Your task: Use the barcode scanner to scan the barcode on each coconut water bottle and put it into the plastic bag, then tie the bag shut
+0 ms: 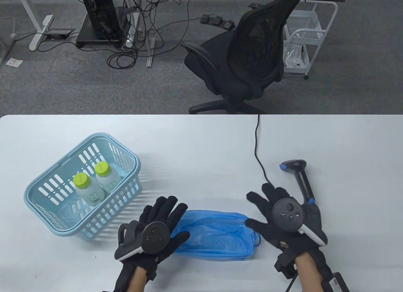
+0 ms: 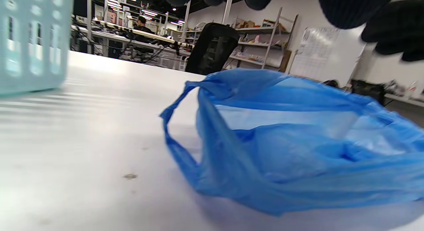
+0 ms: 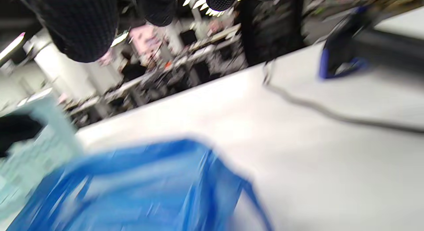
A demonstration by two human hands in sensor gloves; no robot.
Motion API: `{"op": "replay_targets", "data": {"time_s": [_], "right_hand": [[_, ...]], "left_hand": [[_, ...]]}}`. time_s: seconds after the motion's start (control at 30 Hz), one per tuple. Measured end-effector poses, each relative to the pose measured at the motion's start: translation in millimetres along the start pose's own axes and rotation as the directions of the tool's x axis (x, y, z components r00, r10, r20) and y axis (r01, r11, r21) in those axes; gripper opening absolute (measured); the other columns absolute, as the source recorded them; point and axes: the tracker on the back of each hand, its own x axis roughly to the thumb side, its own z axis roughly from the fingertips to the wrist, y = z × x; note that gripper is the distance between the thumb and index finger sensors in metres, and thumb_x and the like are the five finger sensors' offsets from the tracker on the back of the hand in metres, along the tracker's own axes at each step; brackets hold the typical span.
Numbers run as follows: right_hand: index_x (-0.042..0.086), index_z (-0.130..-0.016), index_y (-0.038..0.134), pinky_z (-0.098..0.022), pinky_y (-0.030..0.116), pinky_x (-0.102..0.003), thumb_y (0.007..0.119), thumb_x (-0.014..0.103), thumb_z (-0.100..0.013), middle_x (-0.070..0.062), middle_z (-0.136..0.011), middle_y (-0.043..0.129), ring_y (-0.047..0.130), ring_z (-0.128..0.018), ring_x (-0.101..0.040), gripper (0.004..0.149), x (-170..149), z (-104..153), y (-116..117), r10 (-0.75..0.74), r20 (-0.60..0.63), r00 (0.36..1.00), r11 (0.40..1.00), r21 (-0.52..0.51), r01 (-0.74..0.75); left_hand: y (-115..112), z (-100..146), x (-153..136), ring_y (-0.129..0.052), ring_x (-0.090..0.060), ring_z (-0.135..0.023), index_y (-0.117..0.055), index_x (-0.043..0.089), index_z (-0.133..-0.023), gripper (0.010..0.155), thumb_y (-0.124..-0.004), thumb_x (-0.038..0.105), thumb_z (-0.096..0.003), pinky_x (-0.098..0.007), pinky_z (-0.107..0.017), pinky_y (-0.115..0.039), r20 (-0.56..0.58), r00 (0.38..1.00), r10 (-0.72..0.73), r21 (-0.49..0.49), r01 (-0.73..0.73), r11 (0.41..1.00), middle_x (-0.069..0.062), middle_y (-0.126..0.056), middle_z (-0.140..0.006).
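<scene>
Two coconut water bottles [image 1: 89, 188] with lime-green caps stand side by side in a light blue basket [image 1: 47, 182] at the table's left. A blue plastic bag [image 1: 217, 235] lies flat near the front edge between my hands; the left wrist view shows the bag [image 2: 285, 141] close up with a loop handle. My left hand [image 1: 163, 222] hovers with spread fingers over the bag's left end, holding nothing. My right hand [image 1: 267, 210] is spread open just right of the bag. The black barcode scanner [image 1: 299, 175] with blue trim lies beyond my right hand.
The scanner's black cable [image 1: 258, 147] runs from the scanner over the table's far edge. A black office chair [image 1: 248, 62] stands on the carpet behind the table. The basket's wall [image 2: 29, 42] is close on my left hand's left.
</scene>
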Motion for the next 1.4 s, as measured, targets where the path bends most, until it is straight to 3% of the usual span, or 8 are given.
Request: {"op": "replay_targets", "data": {"time_s": [0.1, 0.27, 0.53, 0.83, 1.0, 1.23, 1.3, 1.4], "right_hand": [[0.023, -0.114, 0.031, -0.076, 0.029, -0.073, 0.077, 0.058, -0.049, -0.017, -0.123, 0.025, 0.026, -0.11, -0.052, 0.088, -31, -15, -20, -0.004, -0.199, 0.98, 0.995, -0.102, -0.017], [0.015, -0.115, 0.028, -0.079, 0.031, -0.07, 0.079, 0.058, -0.049, -0.018, -0.123, 0.027, 0.029, -0.112, -0.05, 0.093, -78, -47, -22, -0.104, -0.429, 0.897, 0.985, -0.171, 0.032], [0.008, -0.115, 0.029, -0.082, 0.034, -0.069, 0.08, 0.062, -0.046, -0.022, -0.122, 0.03, 0.032, -0.113, -0.051, 0.101, -125, -104, 15, -0.035, -0.642, 0.766, 0.999, 0.002, 0.047], [0.005, -0.112, 0.04, -0.079, 0.038, -0.07, 0.084, 0.058, -0.046, -0.025, -0.119, 0.036, 0.039, -0.108, -0.055, 0.095, -155, -138, 35, -0.114, -0.666, 0.737, 0.975, 0.067, 0.211], [0.016, -0.104, 0.064, -0.079, 0.043, -0.068, 0.082, 0.049, -0.054, -0.019, -0.118, 0.044, 0.045, -0.107, -0.05, 0.062, -155, -144, 34, -0.059, -0.689, 0.723, 0.985, 0.078, 0.155], [0.016, -0.097, 0.073, -0.073, 0.059, -0.068, 0.086, 0.043, -0.054, -0.019, -0.11, 0.066, 0.07, -0.099, -0.052, 0.053, -150, -131, 26, -0.157, -0.616, 0.772, 0.983, -0.026, 0.18], [0.02, -0.098, 0.068, -0.067, 0.076, -0.061, 0.087, 0.042, -0.054, -0.016, -0.104, 0.077, 0.09, -0.09, -0.041, 0.053, -144, -123, 19, -0.183, -0.572, 0.8, 0.981, -0.054, 0.186], [0.021, -0.098, 0.066, -0.064, 0.082, -0.056, 0.088, 0.041, -0.053, -0.009, -0.097, 0.084, 0.097, -0.084, -0.034, 0.054, -124, -106, 2, -0.184, -0.498, 0.847, 0.983, -0.091, 0.161]], "left_hand": [[-2, 0, 1, -0.021, -0.039, -0.122, -0.023, 0.029, -0.126, 0.085, -0.061, 0.069, -0.0615, -0.064, -0.082, -0.032, -0.033, 0.999, -0.032, -0.019, 0.031, 0.999, -0.005, -0.016, -0.133], [-8, -1, -2, -0.014, -0.041, -0.121, -0.018, 0.028, -0.126, 0.087, -0.058, 0.07, -0.0617, -0.062, -0.082, -0.027, -0.079, 0.991, -0.108, -0.074, 0.102, 0.992, -0.007, -0.01, -0.132], [-9, 2, 1, -0.009, -0.041, -0.12, -0.015, 0.026, -0.126, 0.09, -0.057, 0.072, -0.061, -0.062, -0.082, -0.025, -0.111, 0.984, -0.14, -0.096, 0.13, 0.987, -0.007, -0.004, -0.131], [-8, 5, 4, -0.008, -0.042, -0.119, -0.016, 0.025, -0.126, 0.09, -0.057, 0.072, -0.0607, -0.061, -0.082, -0.025, -0.103, 0.985, -0.142, -0.094, 0.132, 0.987, -0.01, -0.003, -0.131], [-8, 4, 4, -0.008, -0.042, -0.119, -0.015, 0.026, -0.126, 0.09, -0.057, 0.072, -0.0607, -0.062, -0.082, -0.025, -0.107, 0.984, -0.143, -0.1, 0.132, 0.986, -0.009, -0.001, -0.131], [-7, 4, 4, -0.005, -0.041, -0.118, -0.013, 0.026, -0.125, 0.091, -0.056, 0.072, -0.0607, -0.062, -0.082, -0.023, -0.116, 0.982, -0.15, -0.107, 0.137, 0.985, -0.008, 0.002, -0.13], [-8, 3, 4, -0.004, -0.042, -0.118, -0.013, 0.026, -0.126, 0.091, -0.056, 0.072, -0.0608, -0.062, -0.082, -0.023, -0.117, 0.981, -0.156, -0.114, 0.142, 0.983, -0.008, 0.002, -0.13], [-9, 3, 4, -0.004, -0.041, -0.118, -0.013, 0.027, -0.126, 0.09, -0.056, 0.072, -0.0608, -0.062, -0.082, -0.022, -0.112, 0.98, -0.164, -0.129, 0.149, 0.98, -0.008, 0.003, -0.129]]}}
